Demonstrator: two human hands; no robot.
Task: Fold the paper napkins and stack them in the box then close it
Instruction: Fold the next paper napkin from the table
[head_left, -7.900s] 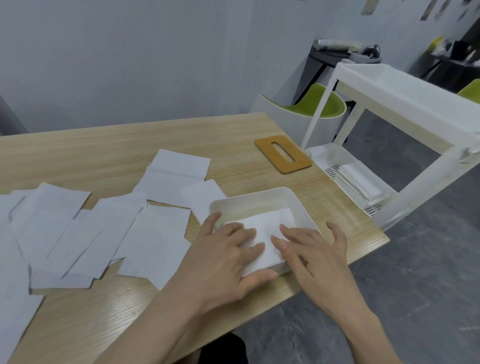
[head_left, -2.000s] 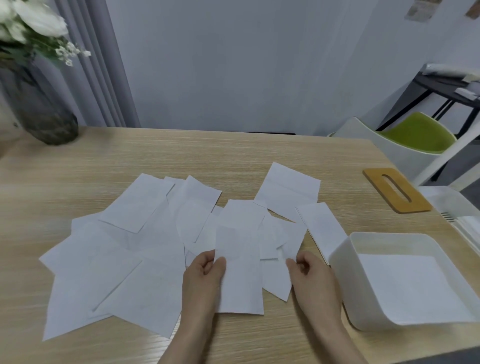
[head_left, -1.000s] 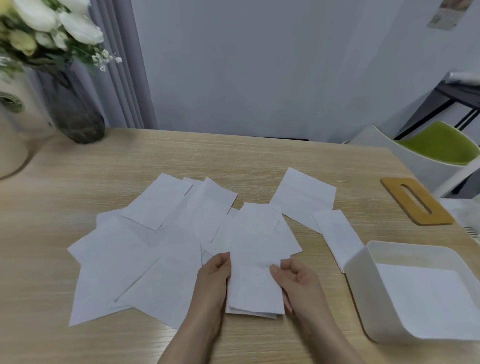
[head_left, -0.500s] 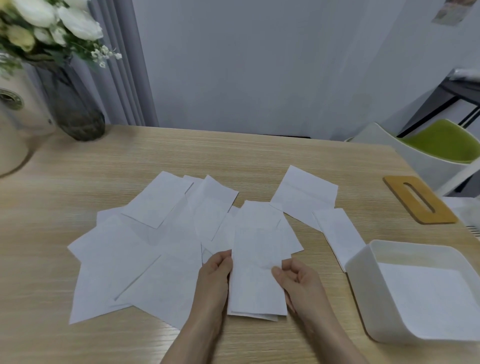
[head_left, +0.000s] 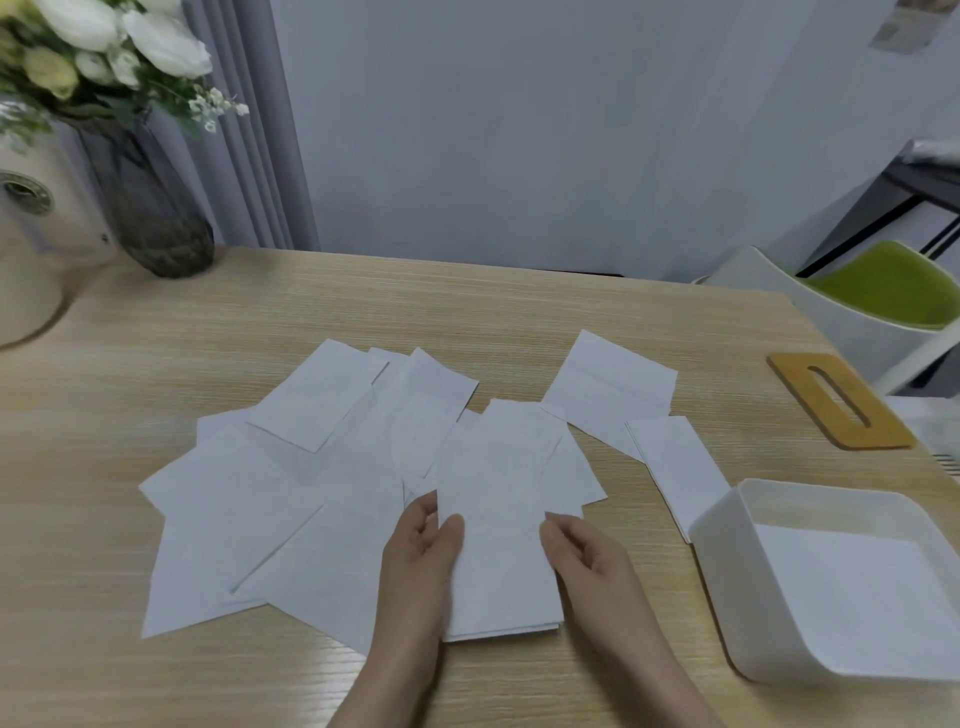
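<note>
Now you held one napkin (head_left: 496, 540) by both long edges, just left of the box (head_left: 737, 582).

Your left hand (head_left: 418, 551) pinched its left edge, thumb on top and fingers curled under; your right hand (head_left: 582, 551) pinched the right edge the same way, thumb tip on the paper. The napkin's near end lay on the table (head_left: 467, 312), showing layered edges, while its far end stood over the loose napkins (head_left: 249, 509) that spread farther left of the box. One narrow napkin (head_left: 675, 462) touched the box's far left corner, and another (head_left: 608, 395) lay beyond that. Inside the box a flat white sheet (head_left: 852, 587) covered the floor. You had the wooden lid (head_left: 839, 400) lying behind the box, well apart from it. A vase (head_left: 150, 208) of flowers stood far off to the left, by the table's back edge.
</note>
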